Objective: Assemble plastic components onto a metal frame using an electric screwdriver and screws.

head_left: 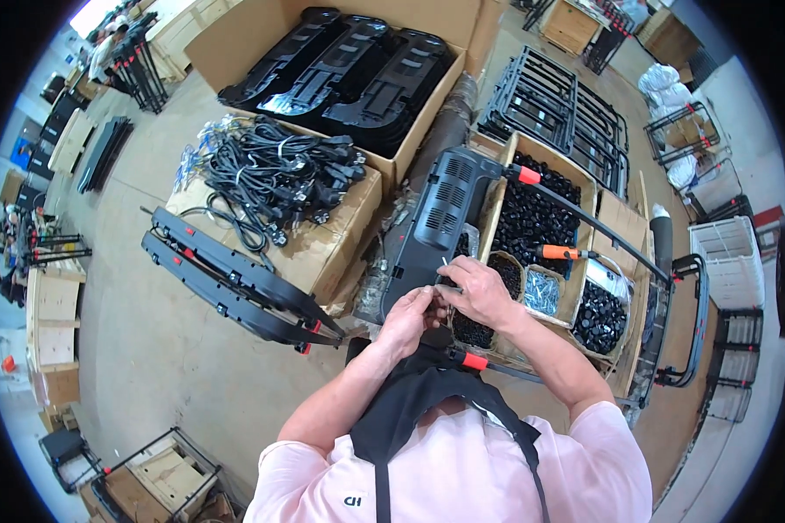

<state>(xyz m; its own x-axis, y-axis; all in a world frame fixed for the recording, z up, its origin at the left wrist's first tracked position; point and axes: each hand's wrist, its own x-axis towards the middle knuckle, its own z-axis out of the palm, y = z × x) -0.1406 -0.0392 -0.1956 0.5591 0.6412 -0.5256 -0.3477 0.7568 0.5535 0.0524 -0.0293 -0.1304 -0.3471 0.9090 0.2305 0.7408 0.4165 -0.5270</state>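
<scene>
My left hand (406,321) and my right hand (481,294) meet over the near end of a long black plastic housing (443,209) with vent slots. The left thumb and fingers are pinched together; what they hold is too small to name. Closed too, my right hand has a thin whitish piece (446,261) poking up by its fingertips, its kind unclear. The housing lies across a bench, joined to a black tubular frame (597,224) with red sleeves (523,174) that reaches over the parts boxes. My hands hide the housing's near right corner.
Boxes of black knobs (541,205), silver screws (542,292) and black caps (598,318) stand right, with an orange-handled screwdriver (560,253) on them. Black power cords (279,166) lie on a carton left. Black covers (349,78) fill a carton behind. Black side rails (231,283) jut out left.
</scene>
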